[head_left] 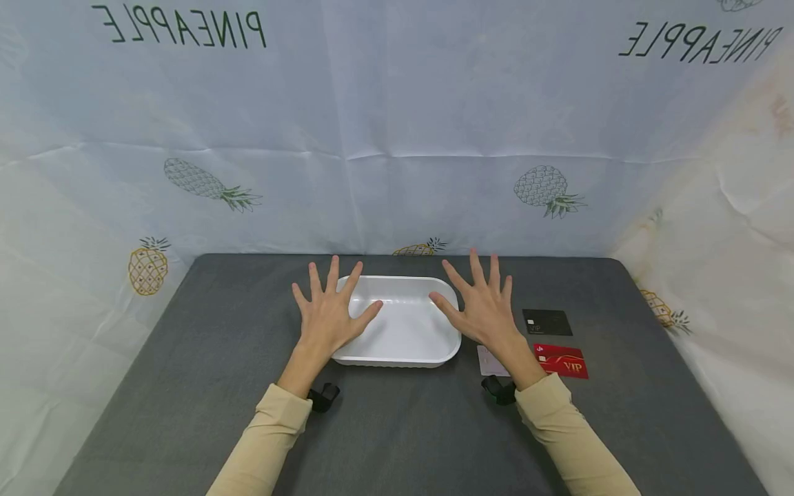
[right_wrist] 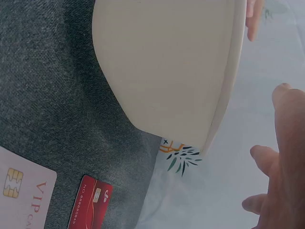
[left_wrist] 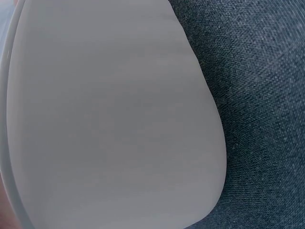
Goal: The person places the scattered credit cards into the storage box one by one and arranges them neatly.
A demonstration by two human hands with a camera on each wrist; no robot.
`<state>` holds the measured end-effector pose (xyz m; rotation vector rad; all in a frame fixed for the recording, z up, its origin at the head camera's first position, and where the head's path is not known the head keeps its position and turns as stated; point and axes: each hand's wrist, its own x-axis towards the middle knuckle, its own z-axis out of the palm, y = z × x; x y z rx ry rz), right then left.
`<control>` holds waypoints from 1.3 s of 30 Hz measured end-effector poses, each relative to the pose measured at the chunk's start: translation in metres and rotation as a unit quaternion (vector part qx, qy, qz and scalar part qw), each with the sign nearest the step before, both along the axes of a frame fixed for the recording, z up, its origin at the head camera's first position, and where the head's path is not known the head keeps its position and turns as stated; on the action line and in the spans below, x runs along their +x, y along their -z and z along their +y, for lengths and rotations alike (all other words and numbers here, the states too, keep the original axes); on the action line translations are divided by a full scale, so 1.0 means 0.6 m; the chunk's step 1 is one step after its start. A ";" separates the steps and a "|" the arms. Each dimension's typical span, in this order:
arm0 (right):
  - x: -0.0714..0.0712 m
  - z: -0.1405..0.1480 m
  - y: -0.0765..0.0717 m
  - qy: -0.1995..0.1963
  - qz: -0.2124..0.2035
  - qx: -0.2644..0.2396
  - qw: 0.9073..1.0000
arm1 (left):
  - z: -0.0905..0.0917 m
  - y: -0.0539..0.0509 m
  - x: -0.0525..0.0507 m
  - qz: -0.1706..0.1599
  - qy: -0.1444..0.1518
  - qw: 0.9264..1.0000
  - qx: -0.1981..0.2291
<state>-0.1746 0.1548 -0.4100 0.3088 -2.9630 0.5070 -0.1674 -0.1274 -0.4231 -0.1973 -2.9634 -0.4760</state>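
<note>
In the head view, the left hand (head_left: 329, 318) and right hand (head_left: 486, 310) hold nothing, fingers spread apart, at either end of a white tray (head_left: 400, 324) on the grey counter (head_left: 397, 434); contact is unclear. Right of the tray lie a black card (head_left: 555, 324), a red card (head_left: 567, 363) and a pale card (head_left: 490, 362), the last partly hidden by the right arm.

The left wrist view shows the tray's side wall.

The right wrist view shows the tray, pale card, red card and some right-hand fingers (right_wrist: 291, 133).
</note>
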 end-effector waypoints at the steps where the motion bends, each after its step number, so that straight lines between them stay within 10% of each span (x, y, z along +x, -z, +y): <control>1: 0.000 0.000 0.000 0.000 -0.001 0.002 1.000 | 0.000 0.000 0.000 0.000 0.000 1.000 0.000; 17: 0.002 0.004 0.007 0.003 0.001 -0.002 1.000 | 0.001 0.000 -0.002 -0.006 0.006 1.000 0.000; 23: 0.004 0.004 0.010 -0.010 0.014 -0.015 1.000 | -0.023 0.005 -0.008 -0.033 0.008 0.997 0.071; 39: 0.010 0.026 0.021 -0.018 0.039 -0.118 0.992 | -0.084 0.051 0.023 -0.044 0.043 0.942 0.331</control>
